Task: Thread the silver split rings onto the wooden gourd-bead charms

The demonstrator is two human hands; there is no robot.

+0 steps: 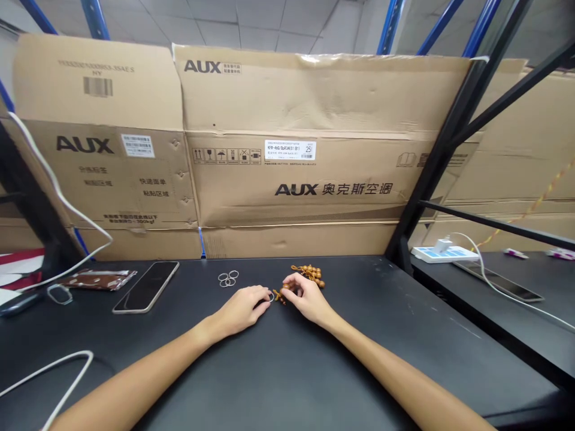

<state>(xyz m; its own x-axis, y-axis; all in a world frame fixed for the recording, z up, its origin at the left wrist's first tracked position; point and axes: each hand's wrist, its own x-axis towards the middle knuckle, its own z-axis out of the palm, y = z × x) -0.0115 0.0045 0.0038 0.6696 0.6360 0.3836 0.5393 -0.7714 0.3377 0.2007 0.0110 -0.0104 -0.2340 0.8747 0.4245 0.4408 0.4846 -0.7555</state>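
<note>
Head view looks down on a black work table (pixel 287 371), with both bare forearms reaching in from the bottom edge. The left hand (pixel 240 310) and right hand (pixel 308 298) are close together near the middle of the table, their fingertips just apart, and a small metal ring (pixel 271 296) shows at the left fingertips. The work in hand is close finger work at this spot. The right hand's fingers curl over the near end of a strand of brown wooden beads (pixel 309 275), pinching it, while the rest of the strand lies bunched on the tabletop just behind them. Whether the left hand is clamped on the ring or only touching it cannot be told from this angle. A cluster of loose metal rings (pixel 228 278) lies just beyond the left hand. Farther left are a smartphone (pixel 146 287), a brown foil packet (pixel 99 279) and a white cable (pixel 58 179). Flattened AUX air-conditioner cartons (pixel 287 179) stand behind the table, and a white power strip (pixel 444 254) and a second smartphone (pixel 498 281) sit on a lower black surface to the right.
</note>
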